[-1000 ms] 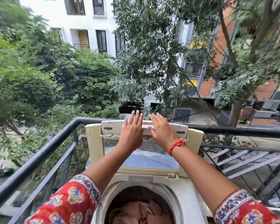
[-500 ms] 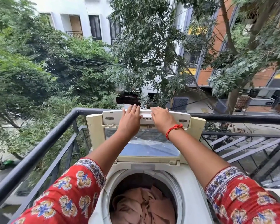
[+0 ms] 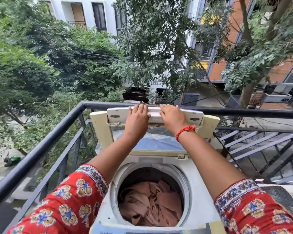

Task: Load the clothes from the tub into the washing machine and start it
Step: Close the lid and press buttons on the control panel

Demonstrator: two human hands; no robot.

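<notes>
A white top-load washing machine (image 3: 199,191) stands on a balcony with its cream lid (image 3: 99,130) raised and folded upright at the back. Peach-coloured clothes (image 3: 150,203) lie crumpled in the open drum. Both my arms reach over the drum. My left hand (image 3: 137,119) and my right hand (image 3: 172,119) sit side by side on the lid's upper panel, with the fingers bent over its top edge. A red thread circles my right wrist. The tub is out of sight.
A black metal railing (image 3: 41,149) runs along the left and behind the machine, close to the lid's top. More black bars (image 3: 260,146) stand to the right. Trees and buildings lie beyond, with a street far below.
The view has tilted down, showing more of the drum and clothes. My fingers, first stretched straight past the lid's top, now bend over its edge.
</notes>
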